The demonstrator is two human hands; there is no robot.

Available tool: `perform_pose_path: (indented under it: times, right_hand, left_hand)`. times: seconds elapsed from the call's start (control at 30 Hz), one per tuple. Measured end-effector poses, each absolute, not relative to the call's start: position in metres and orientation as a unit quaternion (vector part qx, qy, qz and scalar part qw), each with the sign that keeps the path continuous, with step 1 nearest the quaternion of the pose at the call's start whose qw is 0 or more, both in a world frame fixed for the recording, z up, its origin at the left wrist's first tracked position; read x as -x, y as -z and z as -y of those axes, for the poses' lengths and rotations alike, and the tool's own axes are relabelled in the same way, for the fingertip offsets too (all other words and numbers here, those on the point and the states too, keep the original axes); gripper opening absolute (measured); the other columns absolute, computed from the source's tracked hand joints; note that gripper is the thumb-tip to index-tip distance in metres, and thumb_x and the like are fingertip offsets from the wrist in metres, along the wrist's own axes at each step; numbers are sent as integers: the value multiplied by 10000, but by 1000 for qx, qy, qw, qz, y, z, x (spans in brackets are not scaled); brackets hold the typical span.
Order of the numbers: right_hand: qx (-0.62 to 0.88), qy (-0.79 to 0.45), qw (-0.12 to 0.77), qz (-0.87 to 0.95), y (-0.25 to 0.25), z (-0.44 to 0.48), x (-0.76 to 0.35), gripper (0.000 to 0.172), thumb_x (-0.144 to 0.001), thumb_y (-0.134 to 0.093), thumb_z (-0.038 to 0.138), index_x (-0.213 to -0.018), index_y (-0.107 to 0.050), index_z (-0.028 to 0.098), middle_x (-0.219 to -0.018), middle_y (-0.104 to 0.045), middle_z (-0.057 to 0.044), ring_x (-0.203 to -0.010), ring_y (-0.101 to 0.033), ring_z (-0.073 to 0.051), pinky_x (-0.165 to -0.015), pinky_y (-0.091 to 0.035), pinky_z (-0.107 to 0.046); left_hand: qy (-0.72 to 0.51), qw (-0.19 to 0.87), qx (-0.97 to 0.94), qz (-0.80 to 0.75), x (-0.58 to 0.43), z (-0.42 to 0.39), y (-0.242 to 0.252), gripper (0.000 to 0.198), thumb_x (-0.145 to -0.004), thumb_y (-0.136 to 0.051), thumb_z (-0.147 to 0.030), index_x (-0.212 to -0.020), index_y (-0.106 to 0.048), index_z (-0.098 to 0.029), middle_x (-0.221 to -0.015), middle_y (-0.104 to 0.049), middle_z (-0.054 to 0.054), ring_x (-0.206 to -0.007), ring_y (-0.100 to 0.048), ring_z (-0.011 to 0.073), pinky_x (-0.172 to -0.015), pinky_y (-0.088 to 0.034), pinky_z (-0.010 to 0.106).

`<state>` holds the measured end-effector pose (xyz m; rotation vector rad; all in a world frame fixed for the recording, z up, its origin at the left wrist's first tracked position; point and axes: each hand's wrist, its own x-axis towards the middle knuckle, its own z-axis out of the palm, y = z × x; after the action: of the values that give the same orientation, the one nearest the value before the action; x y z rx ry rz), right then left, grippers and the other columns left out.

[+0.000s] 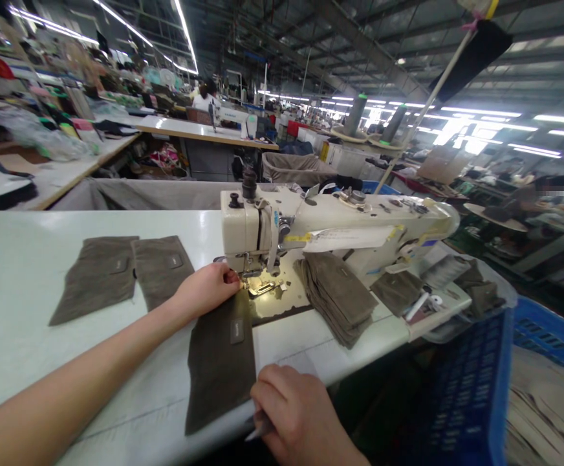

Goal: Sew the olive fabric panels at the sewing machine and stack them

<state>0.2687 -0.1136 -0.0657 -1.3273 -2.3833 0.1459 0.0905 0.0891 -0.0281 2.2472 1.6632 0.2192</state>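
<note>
My left hand (209,286) is closed, its fingertips pinched at the top edge of a dark olive fabric piece (221,369), right beside the needle area of a sewing machine (248,226). That piece bears a small tab-like label and hangs slightly over the table's front edge. Below and to the right, my right hand (296,411) is curled around a small pointed metal tool (259,430), mostly hidden by the fingers. Two similar fabric pieces (95,278) (163,265) lie flat on the left. A stack of olive pieces (337,294) rests right of the needle.
A blue crate (486,388) holding pale cloth stands at the right, below the table. Near the machine's right end are a smaller olive piece (396,290) and a clear plastic tray (508,288). A fabric-lined bin (117,194) borders the table (15,259) behind.
</note>
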Motion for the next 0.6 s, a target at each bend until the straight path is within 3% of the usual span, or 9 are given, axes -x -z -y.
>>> perform_pose_path:
  times: [0.13,0.2,0.33,0.47,0.6]
  right_hand:
    - [479,-51,203,853,65,113,-269,163,-838,-701,171,-891,-557,226,-922,-651,14,-781,-637,-180,-538,-334,-312]
    - [483,-57,192,852,63,113,-269,156,-840,-699,171,-893,-561,223,-937,-654,10,-802,-643,-183,-547,-346,-309]
    - [487,-73,167,854,60,116,-270,167,-824,-697,165,-936,-583,212,-997,-664,-9,-847,-653,-198,-563,-376,-310]
    - [481,-85,142,861,60,122,-274,285,-798,-688,164,-1068,-603,196,-1066,-670,-48,-876,-647,-225,-581,-407,-320]
    - [479,-98,142,860,62,127,-279,399,-797,-628,120,-1188,-589,194,-1164,-672,-81,-910,-640,-232,-630,-443,-324]
  left_hand:
    - [-86,152,-802,-571,-89,-90,26,235,-855,-546,-365,-698,-624,-209,-712,-675,43,-668,-645,221,-588,-417,299]
    - [-99,130,-812,-561,-88,-82,23,225,-884,-546,-362,-803,-660,-185,-853,-703,86,-784,-673,247,-677,-478,316]
    - [-130,-49,-859,-493,-80,-39,21,221,-921,-518,-255,-990,-689,-134,-1054,-669,176,-1006,-641,347,-837,-523,450]
    - [-162,4,-958,-238,-63,28,32,261,-952,-465,-161,-962,-715,-234,-993,-707,67,-900,-651,208,-804,-551,311]
    - [-206,-76,-963,-156,-50,64,45,398,-885,-428,-49,-1131,-705,-195,-1085,-758,50,-973,-670,196,-839,-563,276]
